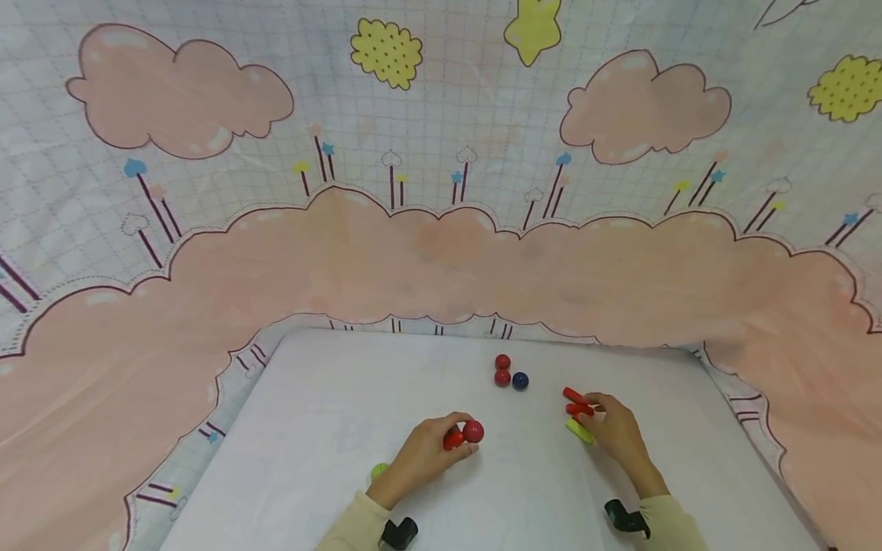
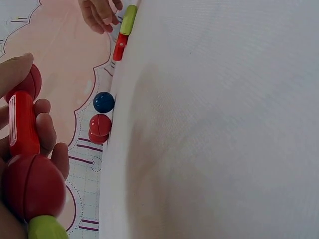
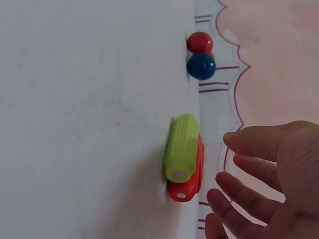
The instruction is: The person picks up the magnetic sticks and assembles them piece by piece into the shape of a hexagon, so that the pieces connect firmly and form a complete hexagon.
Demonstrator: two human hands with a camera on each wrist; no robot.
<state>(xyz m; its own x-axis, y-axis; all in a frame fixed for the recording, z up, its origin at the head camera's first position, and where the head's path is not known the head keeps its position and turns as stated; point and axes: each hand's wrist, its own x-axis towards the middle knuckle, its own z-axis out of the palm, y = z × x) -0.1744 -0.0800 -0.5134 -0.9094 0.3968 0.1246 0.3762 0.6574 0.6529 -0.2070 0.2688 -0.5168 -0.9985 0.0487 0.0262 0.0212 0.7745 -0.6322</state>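
Observation:
My left hand (image 1: 423, 453) grips a toy piece made of a red rod (image 2: 23, 124) with a red ball at each end. In the left wrist view, a green end (image 2: 47, 228) joins the nearer red ball (image 2: 37, 186). The head view shows the farther red ball (image 1: 473, 431) by the fingertips. My right hand (image 1: 615, 432) hovers close beside loose rods, its fingers spread and bent slightly with nothing between them in the right wrist view. Those rods are a green rod (image 3: 182, 147) and red rods, one red rod (image 1: 573, 396) lying farthest back.
Two red balls (image 1: 502, 377) and a dark blue ball (image 1: 520, 380) sit together toward the back of the white table (image 1: 358, 383). Behind it hangs a cloth (image 1: 441, 264) printed with clouds and stars, which also runs along both sides.

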